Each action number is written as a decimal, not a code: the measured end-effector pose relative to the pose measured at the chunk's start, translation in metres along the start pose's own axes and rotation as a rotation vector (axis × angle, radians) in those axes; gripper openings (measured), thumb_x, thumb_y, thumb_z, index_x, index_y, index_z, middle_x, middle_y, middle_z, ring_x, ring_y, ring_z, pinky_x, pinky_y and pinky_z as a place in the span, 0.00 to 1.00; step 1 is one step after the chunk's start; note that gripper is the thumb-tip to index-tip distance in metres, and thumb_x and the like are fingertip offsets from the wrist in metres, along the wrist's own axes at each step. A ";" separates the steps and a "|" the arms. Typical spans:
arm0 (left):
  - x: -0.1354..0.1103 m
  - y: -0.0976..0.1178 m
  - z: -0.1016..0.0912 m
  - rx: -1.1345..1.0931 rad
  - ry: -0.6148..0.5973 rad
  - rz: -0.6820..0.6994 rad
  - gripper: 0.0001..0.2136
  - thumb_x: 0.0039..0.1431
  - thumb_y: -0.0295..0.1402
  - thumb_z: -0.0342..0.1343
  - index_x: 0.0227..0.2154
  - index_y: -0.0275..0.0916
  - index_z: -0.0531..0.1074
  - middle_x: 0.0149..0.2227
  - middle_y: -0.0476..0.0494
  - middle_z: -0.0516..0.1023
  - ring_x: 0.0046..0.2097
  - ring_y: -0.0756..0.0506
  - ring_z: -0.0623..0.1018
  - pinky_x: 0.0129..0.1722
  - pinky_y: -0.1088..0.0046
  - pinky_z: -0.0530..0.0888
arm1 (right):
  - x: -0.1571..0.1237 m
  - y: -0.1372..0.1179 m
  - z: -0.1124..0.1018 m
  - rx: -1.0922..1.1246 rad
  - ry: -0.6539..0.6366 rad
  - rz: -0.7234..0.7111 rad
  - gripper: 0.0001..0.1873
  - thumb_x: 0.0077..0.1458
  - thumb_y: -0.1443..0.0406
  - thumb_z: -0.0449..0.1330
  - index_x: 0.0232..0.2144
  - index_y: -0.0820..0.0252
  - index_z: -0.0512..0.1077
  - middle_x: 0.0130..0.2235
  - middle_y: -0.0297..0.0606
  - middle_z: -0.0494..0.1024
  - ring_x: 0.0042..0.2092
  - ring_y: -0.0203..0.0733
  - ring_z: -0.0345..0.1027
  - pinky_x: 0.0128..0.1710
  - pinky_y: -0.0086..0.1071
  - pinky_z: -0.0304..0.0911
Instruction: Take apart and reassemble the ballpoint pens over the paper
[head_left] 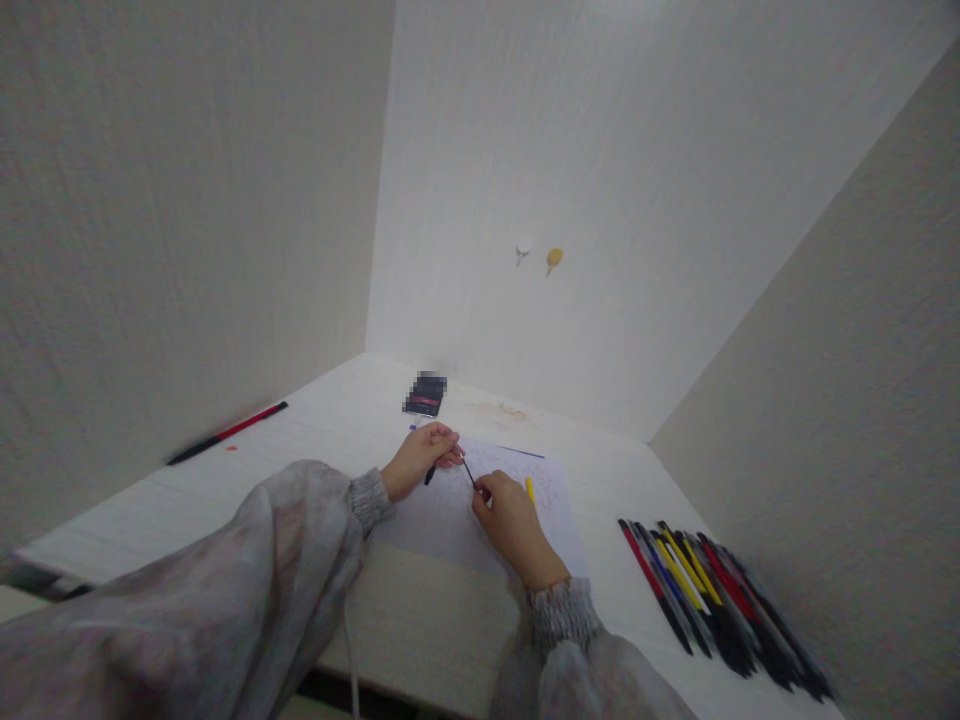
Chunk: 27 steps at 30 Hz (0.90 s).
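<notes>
My left hand (421, 453) is closed around a black pen barrel (430, 475), resting over a white sheet of paper (465, 510) with faint scribbles. A thin dark refill (468, 470) runs between the two hands. My right hand (510, 520) pinches its lower end, fingers closed. A yellow pen part (530, 489) pokes out just beyond the right hand, against the fingers. Both hands sit close together above the middle of the sheet.
A row of several pens (712, 595) in black, red, blue and yellow lies on the white desk (615, 470) at the right. A red and black pen (229, 432) lies far left by the wall. A dark small object (425, 394) sits at the back. Walls enclose three sides.
</notes>
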<state>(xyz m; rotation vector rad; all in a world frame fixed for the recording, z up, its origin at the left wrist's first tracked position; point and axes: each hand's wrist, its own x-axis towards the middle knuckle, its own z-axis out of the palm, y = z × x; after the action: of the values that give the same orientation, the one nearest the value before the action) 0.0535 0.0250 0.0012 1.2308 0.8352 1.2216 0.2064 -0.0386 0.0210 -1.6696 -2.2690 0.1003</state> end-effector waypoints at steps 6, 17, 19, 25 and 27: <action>0.001 -0.003 0.000 -0.002 -0.052 -0.010 0.13 0.46 0.39 0.55 0.26 0.34 0.62 0.26 0.44 0.74 0.26 0.51 0.75 0.23 0.79 0.68 | 0.000 0.000 0.001 -0.005 0.004 -0.009 0.08 0.48 0.68 0.50 0.30 0.60 0.68 0.32 0.37 0.70 0.35 0.35 0.64 0.35 0.26 0.53; -0.004 -0.001 0.003 0.099 -0.229 -0.023 0.11 0.43 0.36 0.57 0.27 0.33 0.68 0.29 0.42 0.76 0.25 0.52 0.73 0.26 0.77 0.68 | 0.000 0.002 0.002 0.025 0.036 -0.030 0.07 0.50 0.67 0.50 0.31 0.59 0.67 0.33 0.36 0.71 0.35 0.34 0.64 0.34 0.25 0.53; -0.004 0.002 0.003 0.126 -0.218 0.012 0.13 0.41 0.36 0.58 0.29 0.33 0.68 0.30 0.42 0.75 0.25 0.52 0.72 0.26 0.77 0.68 | 0.001 0.002 0.001 0.048 0.050 -0.020 0.07 0.50 0.67 0.50 0.31 0.60 0.67 0.32 0.36 0.71 0.34 0.34 0.64 0.33 0.25 0.53; -0.002 0.010 -0.008 0.688 0.131 0.301 0.14 0.43 0.42 0.55 0.29 0.36 0.69 0.26 0.46 0.72 0.27 0.48 0.69 0.29 0.74 0.64 | 0.000 0.002 -0.005 0.099 0.177 0.001 0.06 0.49 0.67 0.49 0.28 0.60 0.67 0.30 0.35 0.70 0.31 0.35 0.63 0.31 0.26 0.53; -0.001 0.009 -0.014 0.924 0.227 0.360 0.13 0.41 0.44 0.55 0.23 0.37 0.69 0.25 0.45 0.71 0.29 0.46 0.69 0.32 0.72 0.62 | 0.000 0.003 -0.005 0.109 0.210 0.005 0.06 0.49 0.68 0.49 0.28 0.61 0.66 0.29 0.35 0.70 0.31 0.35 0.62 0.30 0.26 0.53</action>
<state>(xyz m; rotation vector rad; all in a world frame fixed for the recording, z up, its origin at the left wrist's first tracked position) 0.0376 0.0261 0.0066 2.0694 1.4836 1.3099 0.2106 -0.0383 0.0255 -1.5527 -2.0666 0.0462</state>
